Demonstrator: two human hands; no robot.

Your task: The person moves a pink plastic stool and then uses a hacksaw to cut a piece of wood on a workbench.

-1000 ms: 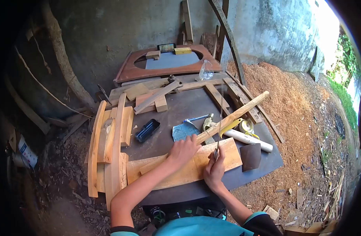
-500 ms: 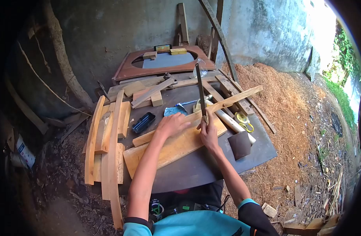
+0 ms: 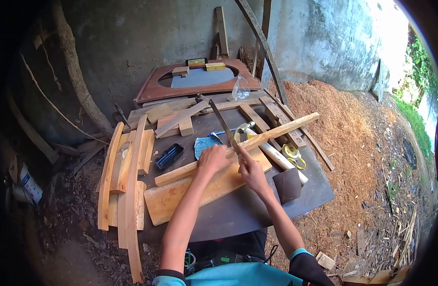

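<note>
My left hand [image 3: 213, 159] is closed over a long narrow wooden strip [image 3: 281, 128], its fingertips partly hidden. Beneath that strip lies a wide, thick board [image 3: 200, 196], set at an angle on the dark tabletop. My right hand [image 3: 251, 170] is wrapped round the near end of a long, dark, flat file [image 3: 222, 121]. The file slants up to the left and crosses the strip just right of my left hand; its handle is hidden in my fingers. Behind my hands are a blue packet [image 3: 205, 144] and a hammer [image 3: 245, 127].
Curved wooden pieces [image 3: 134, 190] overhang the table's left edge. A dark blue tray [image 3: 169, 156] stands beside them. To the right lie a pale tube [image 3: 278, 157], yellow tape roll [image 3: 291, 151] and dark sandpaper [image 3: 287, 185]. A brown panel [image 3: 150, 86] with an oval opening is behind.
The file has tipped from nearly upright to slanting left, down across the strip. My left hand has gone from lying loosely over the strip to gripping it. The view has shifted slightly.
</note>
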